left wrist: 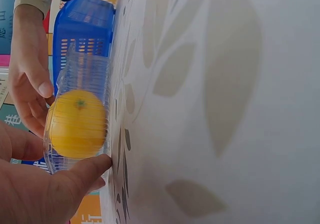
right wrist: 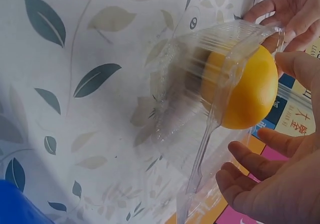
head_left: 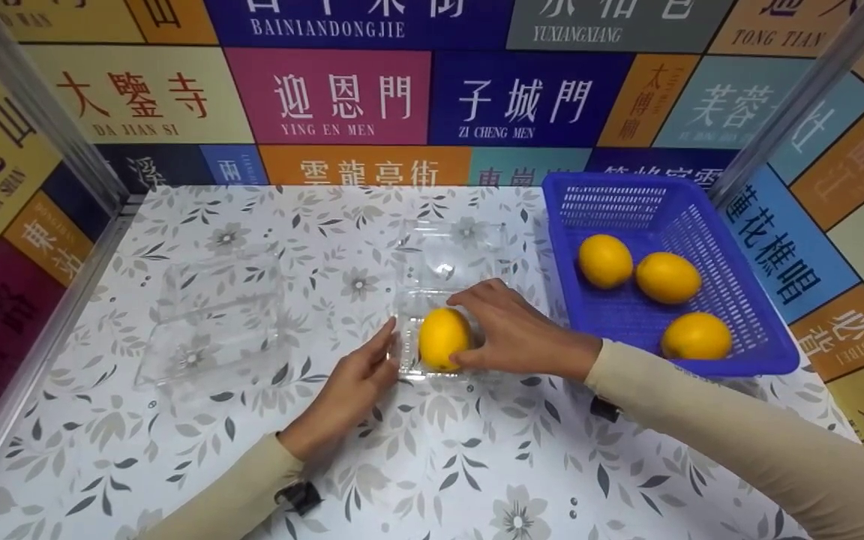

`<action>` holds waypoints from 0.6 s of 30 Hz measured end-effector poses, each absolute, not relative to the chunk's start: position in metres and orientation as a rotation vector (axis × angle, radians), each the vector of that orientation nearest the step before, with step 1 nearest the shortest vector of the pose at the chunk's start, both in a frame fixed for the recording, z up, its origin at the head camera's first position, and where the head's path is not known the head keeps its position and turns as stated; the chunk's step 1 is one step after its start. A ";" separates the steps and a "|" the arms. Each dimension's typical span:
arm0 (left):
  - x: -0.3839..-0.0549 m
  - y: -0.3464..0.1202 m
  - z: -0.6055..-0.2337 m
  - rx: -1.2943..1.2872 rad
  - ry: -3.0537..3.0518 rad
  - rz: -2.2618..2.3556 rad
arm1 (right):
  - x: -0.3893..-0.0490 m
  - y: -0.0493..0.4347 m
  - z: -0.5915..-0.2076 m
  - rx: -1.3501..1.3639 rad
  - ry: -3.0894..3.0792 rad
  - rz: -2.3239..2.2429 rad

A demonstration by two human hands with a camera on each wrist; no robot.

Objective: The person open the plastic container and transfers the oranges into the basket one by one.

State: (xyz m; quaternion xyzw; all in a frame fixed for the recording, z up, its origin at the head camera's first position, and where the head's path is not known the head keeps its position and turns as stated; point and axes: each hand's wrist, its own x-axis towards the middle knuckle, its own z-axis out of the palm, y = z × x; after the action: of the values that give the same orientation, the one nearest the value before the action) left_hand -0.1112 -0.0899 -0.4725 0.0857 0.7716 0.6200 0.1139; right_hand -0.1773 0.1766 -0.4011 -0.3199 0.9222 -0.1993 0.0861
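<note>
One orange point(head_left: 445, 339) sits in the near half of a clear plastic clamshell box point(head_left: 411, 367), whose lid point(head_left: 453, 255) lies folded back on the far side. Through the ribbed wall in the left wrist view, the orange point(left wrist: 78, 124) shows its green stem end. My left hand point(head_left: 361, 375) touches the box's left side with extended fingers, one low by the table. My right hand point(head_left: 511, 330) arches loosely over the right side of the orange. In the right wrist view, the fingers point(right wrist: 255, 159) of that hand are spread and apart from the orange, with the thumb close beside it.
A blue plastic basket point(head_left: 766, 360) with three oranges stands to the right. Another clear clamshell box point(head_left: 211, 322) lies opened out at left. Patterned panels point(head_left: 334, 97) with lettering and metal posts point(head_left: 64, 105) border the flower-print tabletop point(head_left: 372, 487).
</note>
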 end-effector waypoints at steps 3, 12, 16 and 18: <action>-0.111 -0.090 -0.473 0.270 2.287 1.803 | -0.177 0.175 -0.402 -0.959 2.747 -0.580; -0.111 -0.089 -0.473 0.254 2.274 1.809 | -0.178 0.170 -0.410 -1.035 2.757 -0.519; -0.111 -0.089 -0.474 0.265 2.280 1.811 | -0.178 0.169 -0.413 -1.052 2.768 -0.514; -0.111 -0.089 -0.474 0.268 2.285 1.810 | -0.178 0.169 -0.414 -1.053 2.774 -0.515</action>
State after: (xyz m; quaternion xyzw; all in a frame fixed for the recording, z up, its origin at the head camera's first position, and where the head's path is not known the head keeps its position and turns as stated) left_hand -0.1113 -0.0895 -0.4736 0.0912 0.7762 0.6147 0.1069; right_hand -0.1784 0.1690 -0.4143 -0.3488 0.9192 -0.1708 0.0650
